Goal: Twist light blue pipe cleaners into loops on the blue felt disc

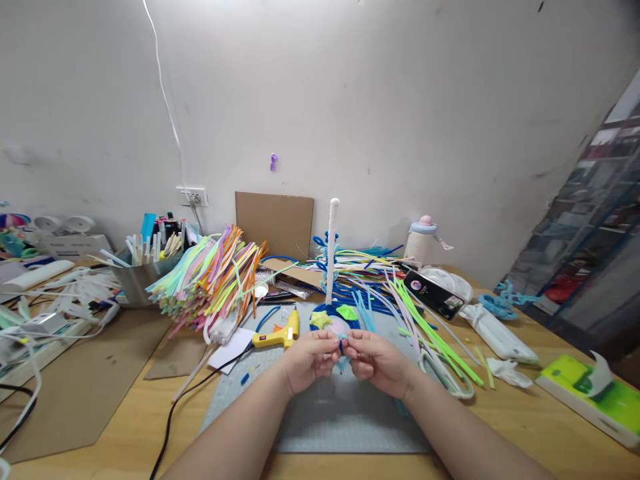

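Note:
Above the grey cutting mat (310, 427), my left hand (311, 357) and my right hand (376, 360) meet fingertip to fingertip. Both pinch a small blue pipe cleaner piece (342, 341), dark blue with light blue parts; its exact shape is partly hidden by the fingers. Just behind them stands a round dark blue base with a yellow star (321, 320) and a green star (346, 312). A white fuzzy post (331, 250) rises behind the stars, with blue curled pipe cleaners beside it. Left of my hands lies a yellow glue gun (279, 333).
A big bundle of coloured pipe cleaners (215, 280) lies left of the mat. Green pipe cleaners (430, 327), scissors (447, 377) and a phone (434, 293) are on the right. The glue gun's black cable (193, 393) crosses the table's front left. Cardboard (275, 223) leans against the wall.

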Available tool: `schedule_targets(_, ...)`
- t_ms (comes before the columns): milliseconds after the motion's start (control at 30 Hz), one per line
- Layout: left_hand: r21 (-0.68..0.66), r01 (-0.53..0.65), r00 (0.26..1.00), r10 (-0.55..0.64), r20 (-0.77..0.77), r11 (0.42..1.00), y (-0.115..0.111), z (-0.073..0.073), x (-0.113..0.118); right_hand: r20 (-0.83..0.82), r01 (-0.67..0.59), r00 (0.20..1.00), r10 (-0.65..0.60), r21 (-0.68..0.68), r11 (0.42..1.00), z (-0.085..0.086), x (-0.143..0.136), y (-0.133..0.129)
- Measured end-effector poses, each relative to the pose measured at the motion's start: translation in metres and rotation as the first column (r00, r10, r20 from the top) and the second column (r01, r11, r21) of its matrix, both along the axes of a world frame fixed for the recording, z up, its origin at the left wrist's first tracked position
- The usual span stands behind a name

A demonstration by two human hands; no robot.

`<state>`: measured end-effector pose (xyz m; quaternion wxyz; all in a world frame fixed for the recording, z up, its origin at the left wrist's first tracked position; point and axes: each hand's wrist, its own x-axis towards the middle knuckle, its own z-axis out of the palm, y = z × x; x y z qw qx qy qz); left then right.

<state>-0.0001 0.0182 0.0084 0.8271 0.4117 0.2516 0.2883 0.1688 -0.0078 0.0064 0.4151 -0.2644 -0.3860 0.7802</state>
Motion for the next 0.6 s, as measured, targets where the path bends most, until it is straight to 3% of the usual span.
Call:
schedule_targets(167,-0.056,0.114,0.993,-0.114,-0.005,0.992,-0.0007,-0.0004,-0.0024,-0.035,-0.072,0.997,0.070,-0.067,0.995,-0.0012,0.0010,-0.0005)
schedule_targets(467,-0.047,0.052,0.998,-0.053,-0.025,0.998,0.0007,-0.0086,-0.0008,0.123,-0.004,0.992,0.000,0.031,1.000,0.0001,-0.0010,-0.0017)
schedule_targets(600,-0.056,0.052,0.997,-0.054,-0.047,0.997,0.0020,-0.0060,-0.0022,0.095,-0.047,0.994,0.050,-0.027,0.999,-0.0004,0.0021,-0.0007)
